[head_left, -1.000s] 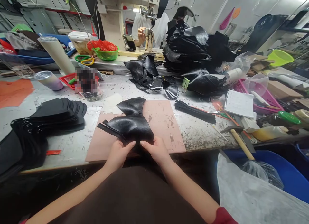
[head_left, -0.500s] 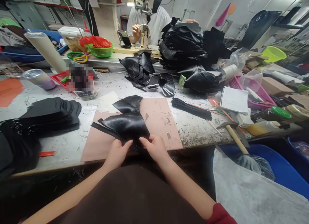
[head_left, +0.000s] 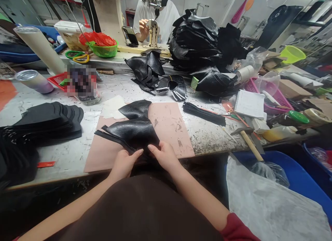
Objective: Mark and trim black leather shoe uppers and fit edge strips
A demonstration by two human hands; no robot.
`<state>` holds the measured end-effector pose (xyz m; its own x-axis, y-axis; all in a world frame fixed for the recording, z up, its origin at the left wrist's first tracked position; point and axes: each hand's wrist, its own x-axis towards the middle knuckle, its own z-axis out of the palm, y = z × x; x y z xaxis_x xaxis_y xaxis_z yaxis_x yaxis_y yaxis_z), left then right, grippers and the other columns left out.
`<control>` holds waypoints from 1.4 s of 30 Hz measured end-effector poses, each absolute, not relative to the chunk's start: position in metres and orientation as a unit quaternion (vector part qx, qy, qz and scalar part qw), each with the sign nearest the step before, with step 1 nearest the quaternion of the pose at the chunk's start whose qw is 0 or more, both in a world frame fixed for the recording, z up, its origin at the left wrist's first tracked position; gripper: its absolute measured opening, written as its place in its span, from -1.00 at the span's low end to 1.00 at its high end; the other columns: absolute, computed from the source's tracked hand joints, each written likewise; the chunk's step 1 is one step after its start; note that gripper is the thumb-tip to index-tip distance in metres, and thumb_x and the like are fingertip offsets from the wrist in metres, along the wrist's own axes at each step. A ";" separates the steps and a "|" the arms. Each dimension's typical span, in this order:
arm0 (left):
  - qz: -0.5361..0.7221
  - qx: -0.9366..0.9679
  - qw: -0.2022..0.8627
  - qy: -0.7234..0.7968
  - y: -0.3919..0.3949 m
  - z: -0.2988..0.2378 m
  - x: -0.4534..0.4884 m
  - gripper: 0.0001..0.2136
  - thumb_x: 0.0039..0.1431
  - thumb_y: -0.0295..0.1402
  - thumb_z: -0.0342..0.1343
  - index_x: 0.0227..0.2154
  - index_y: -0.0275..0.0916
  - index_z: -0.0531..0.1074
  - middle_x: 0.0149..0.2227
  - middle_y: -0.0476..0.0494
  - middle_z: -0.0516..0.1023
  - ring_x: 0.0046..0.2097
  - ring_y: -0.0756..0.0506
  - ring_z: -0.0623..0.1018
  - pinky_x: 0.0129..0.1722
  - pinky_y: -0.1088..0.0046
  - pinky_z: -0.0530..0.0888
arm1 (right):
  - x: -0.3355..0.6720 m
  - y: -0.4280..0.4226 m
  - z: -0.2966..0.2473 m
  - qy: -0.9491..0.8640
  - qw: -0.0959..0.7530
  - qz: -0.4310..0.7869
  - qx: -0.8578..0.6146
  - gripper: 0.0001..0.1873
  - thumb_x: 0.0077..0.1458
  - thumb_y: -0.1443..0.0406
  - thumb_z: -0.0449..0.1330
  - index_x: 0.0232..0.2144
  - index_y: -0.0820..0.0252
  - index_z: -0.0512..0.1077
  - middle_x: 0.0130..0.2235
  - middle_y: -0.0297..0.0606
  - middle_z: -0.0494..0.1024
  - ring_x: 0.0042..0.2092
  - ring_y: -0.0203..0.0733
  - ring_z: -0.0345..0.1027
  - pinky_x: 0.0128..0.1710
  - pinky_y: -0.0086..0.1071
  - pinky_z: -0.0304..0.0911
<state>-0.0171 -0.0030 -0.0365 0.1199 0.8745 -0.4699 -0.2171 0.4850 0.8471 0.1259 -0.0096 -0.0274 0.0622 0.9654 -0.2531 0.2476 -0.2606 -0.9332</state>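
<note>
Both hands grip the near edge of a black leather piece [head_left: 132, 132]. The left hand [head_left: 124, 163] and right hand [head_left: 164, 156] are each closed on it, fingertips almost meeting. The piece lies on a pink mat [head_left: 171, 125] at the front of the desk [head_left: 210, 137]. A second black flap [head_left: 136, 109] lies just behind it, though it may be part of the same piece.

Containers: a green bowl [head_left: 103, 51] holds a red bag. A pink basket [head_left: 272, 97] on the right holds clear plastic and small items. A lime bucket [head_left: 292, 54] stands farther back, its contents hidden. A blue tub [head_left: 298, 178] below the desk edge holds a clear bag.

Two cylinders stand at the left, one lying down [head_left: 35, 81] and one leaning [head_left: 38, 48]. There is one hammer [head_left: 247, 139], one notebook [head_left: 250, 104], one pair of scissors [head_left: 77, 55] and one bundle of black strips [head_left: 203, 114]. A fanned stack of black cut-outs [head_left: 52, 118] lies at the left and a tall leather pile [head_left: 199, 36] at the back. The notebook's writing is too small to read.

Behind, another person's hand [head_left: 142, 26] is at a sewing machine, beside a phone [head_left: 130, 35].
</note>
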 end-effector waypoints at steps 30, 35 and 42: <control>0.410 0.218 0.711 0.528 -0.005 -0.023 -0.002 -0.68 -0.40 -0.46 0.33 -0.43 -0.36 0.49 -0.51 -0.09 0.59 -0.32 -0.18 0.57 -0.21 0.29 0.48 | 0.124 -0.009 -0.026 -0.481 0.448 0.465 -0.593 -0.82 -0.10 0.23 0.14 -0.59 0.25 0.39 -0.39 -0.30 0.36 -0.36 -0.28 0.30 -0.36 -0.43 0.24; 0.414 0.209 0.719 0.518 -0.003 -0.030 -0.004 -0.70 -0.39 -0.46 0.32 -0.45 -0.36 0.48 -0.46 -0.11 0.60 -0.31 -0.16 0.57 -0.18 0.31 0.47 | 0.126 -0.011 -0.029 -0.485 0.417 0.490 -0.593 -0.76 -0.09 0.18 0.15 -0.57 0.26 0.40 -0.44 -0.30 0.41 -0.37 -0.25 0.30 -0.36 -0.41 0.23; 0.423 0.277 0.662 0.553 -0.003 -0.026 -0.013 -0.63 -0.38 -0.38 0.35 -0.38 -0.32 0.46 -0.33 -0.18 0.59 -0.22 -0.21 0.55 -0.25 0.32 0.48 | 0.133 -0.014 -0.031 -0.511 0.392 0.491 -0.587 -0.84 -0.12 0.26 0.12 -0.48 0.27 0.41 -0.51 -0.29 0.45 -0.41 -0.19 0.32 -0.41 -0.37 0.22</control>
<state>-0.0126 -0.0026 -0.0260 0.0305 0.8662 -0.4987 -0.2533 0.4894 0.8345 0.1333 -0.0137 -0.0313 -0.0048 0.9843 -0.1763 0.2144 -0.1711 -0.9616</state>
